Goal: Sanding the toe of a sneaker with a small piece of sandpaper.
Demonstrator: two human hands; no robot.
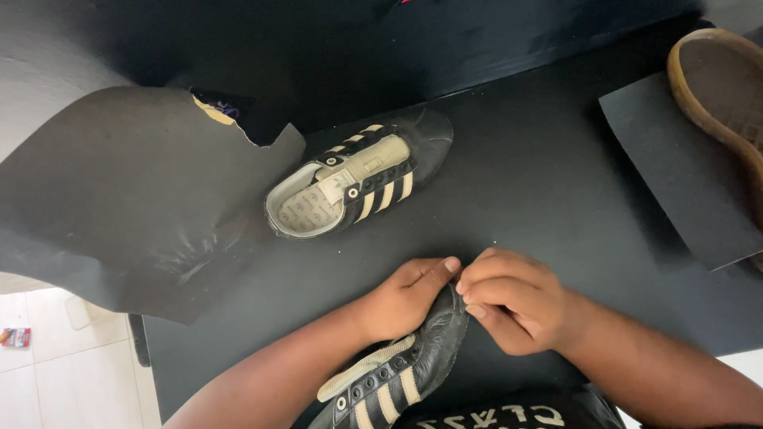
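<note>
A black sneaker with cream stripes point(397, 373) lies at the near edge of the black table point(540, 183), toe pointing away from me. My left hand point(405, 298) grips its toe from the left side. My right hand point(509, 298) pinches the toe's tip from the right, fingers curled tight. A second matching sneaker point(358, 179), without laces and with its cream tongue showing, lies on its own further back on the table, apart from both hands.
A large torn sheet of dark material point(119, 199) covers the table's left part and hangs over its edge. A smaller dark sheet point(683, 175) lies at the right, with a tan-soled shoe point(719, 87) upside down on it. White floor tiles point(48, 373) show at lower left.
</note>
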